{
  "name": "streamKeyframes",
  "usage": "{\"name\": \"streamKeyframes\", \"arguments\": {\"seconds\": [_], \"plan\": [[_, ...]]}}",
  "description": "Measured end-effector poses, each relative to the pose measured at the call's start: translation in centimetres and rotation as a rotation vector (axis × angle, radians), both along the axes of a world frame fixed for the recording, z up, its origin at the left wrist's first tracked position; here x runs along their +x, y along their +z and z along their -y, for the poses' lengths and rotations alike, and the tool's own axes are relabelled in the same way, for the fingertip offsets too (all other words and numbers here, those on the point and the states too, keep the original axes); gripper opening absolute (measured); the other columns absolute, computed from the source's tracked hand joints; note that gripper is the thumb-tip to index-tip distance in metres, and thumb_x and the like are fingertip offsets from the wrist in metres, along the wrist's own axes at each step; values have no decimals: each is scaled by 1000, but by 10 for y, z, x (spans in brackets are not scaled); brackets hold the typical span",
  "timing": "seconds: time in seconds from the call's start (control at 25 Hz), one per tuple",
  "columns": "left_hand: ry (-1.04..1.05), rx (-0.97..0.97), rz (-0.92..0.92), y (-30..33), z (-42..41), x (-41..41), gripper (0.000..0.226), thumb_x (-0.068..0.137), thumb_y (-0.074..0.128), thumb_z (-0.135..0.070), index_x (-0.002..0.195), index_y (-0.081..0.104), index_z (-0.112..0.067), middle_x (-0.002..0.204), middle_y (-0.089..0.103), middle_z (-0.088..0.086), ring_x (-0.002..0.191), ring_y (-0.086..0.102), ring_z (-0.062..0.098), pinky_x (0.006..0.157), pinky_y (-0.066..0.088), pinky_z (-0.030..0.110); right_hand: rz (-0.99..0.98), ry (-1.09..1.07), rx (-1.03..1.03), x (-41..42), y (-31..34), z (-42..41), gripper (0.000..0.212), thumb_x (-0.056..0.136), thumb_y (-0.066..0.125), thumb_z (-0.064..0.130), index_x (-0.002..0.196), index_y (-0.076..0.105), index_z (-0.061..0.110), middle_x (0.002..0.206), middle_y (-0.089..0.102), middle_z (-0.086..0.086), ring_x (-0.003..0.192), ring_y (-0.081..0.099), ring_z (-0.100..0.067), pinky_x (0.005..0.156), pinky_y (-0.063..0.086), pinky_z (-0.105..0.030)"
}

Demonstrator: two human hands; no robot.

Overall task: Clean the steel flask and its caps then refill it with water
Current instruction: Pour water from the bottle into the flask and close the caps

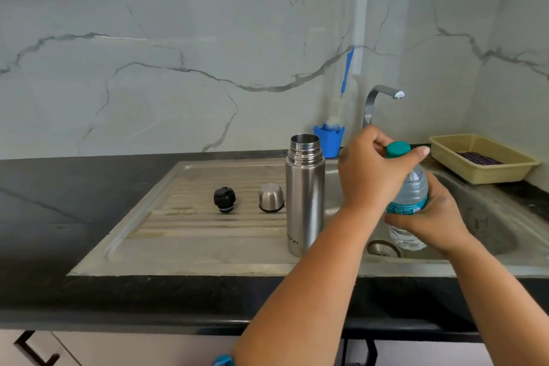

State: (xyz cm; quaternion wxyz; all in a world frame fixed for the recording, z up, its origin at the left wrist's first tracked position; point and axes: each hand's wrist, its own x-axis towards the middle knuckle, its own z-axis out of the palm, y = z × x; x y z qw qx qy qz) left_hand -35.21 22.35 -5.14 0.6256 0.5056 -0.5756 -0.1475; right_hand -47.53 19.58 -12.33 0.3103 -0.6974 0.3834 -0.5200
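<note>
**Open flask on the drainboard, water bottle held over the sink**

The steel flask (304,196) stands upright and uncapped on the steel drainboard (190,249), at its right edge just beside the sink basin (487,217). Its mouth is open and its body shows part of a printed brand name near the base. To its left, on the ribbed part of the drainboard, sit its two caps — the steel outer cap (271,197), mouth down and close to the flask, and the black inner stopper (225,199) a little farther left, apart from the cap.

Right of the flask, over the basin, the right hand (427,217) wraps around the middle of a clear plastic water bottle (408,202), fingers curled over its teal label. The left hand (368,166) pinches the bottle's teal screw cap (397,149) between thumb and fingers. The bottle is roughly upright, tilted slightly, with water in it; the drain (383,248) shows below it.

Behind, a steel tap (381,98) rises at the back of the sink. A blue holder (329,140) with a blue-handled bottle brush (346,74) stands against the marble-look wall, and a beige plastic basket (481,157) sits on the black countertop (59,202) at far right.
</note>
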Motion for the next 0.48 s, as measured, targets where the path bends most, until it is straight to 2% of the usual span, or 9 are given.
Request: {"name": "streamKeyframes", "arguments": {"seconds": [0.08,0.12,0.2,0.28,0.32,0.4,0.48], "plan": [[96,-14,105,5,4,2,65,58,69,-76,76,48,-18,71,59,-4,65,58,12,58,54,33,-15,12,-15,3,0,1,77,56,85,-9,120,52,19,105,66,-6,92,68,-21,79,56,-36],[99,25,161,9,5,3,67,60,64,-80,79,46,-18,75,57,-4,69,57,13,60,52,33,-17,16,-13,6,1,1,77,56,86,-9,121,52,15,105,66,-6,92,68,-20,79,56,-35],[25,148,239,18,5,3,80,51,39,-87,96,44,-21,96,57,-5,90,58,15,72,53,33,-4,20,5,10,3,1,76,56,85,-9,121,52,11,105,67,-7,92,68,-18,78,56,-34],[-113,213,245,21,6,2,92,56,33,-84,122,42,-21,125,54,-1,116,54,20,91,51,39,16,18,34,13,5,1,73,57,85,-10,119,53,12,103,68,-6,89,69,-17,79,56,-36],[-182,229,234,20,6,2,90,68,34,-81,134,40,-20,136,51,1,124,51,22,99,47,42,35,24,54,14,6,3,71,57,84,-10,118,54,12,101,68,-7,88,69,-18,79,56,-40],[-286,217,211,15,9,6,61,97,41,-56,144,41,-16,144,48,7,129,49,25,108,42,45,87,33,108,14,5,7,69,58,82,-11,117,55,14,101,69,-9,90,69,-25,83,56,-50],[-264,155,213,9,14,13,40,104,47,-31,140,50,-14,140,53,8,126,52,24,107,44,43,95,32,140,13,3,11,70,57,83,-9,116,55,18,101,68,-9,92,68,-28,86,54,-55]]}}
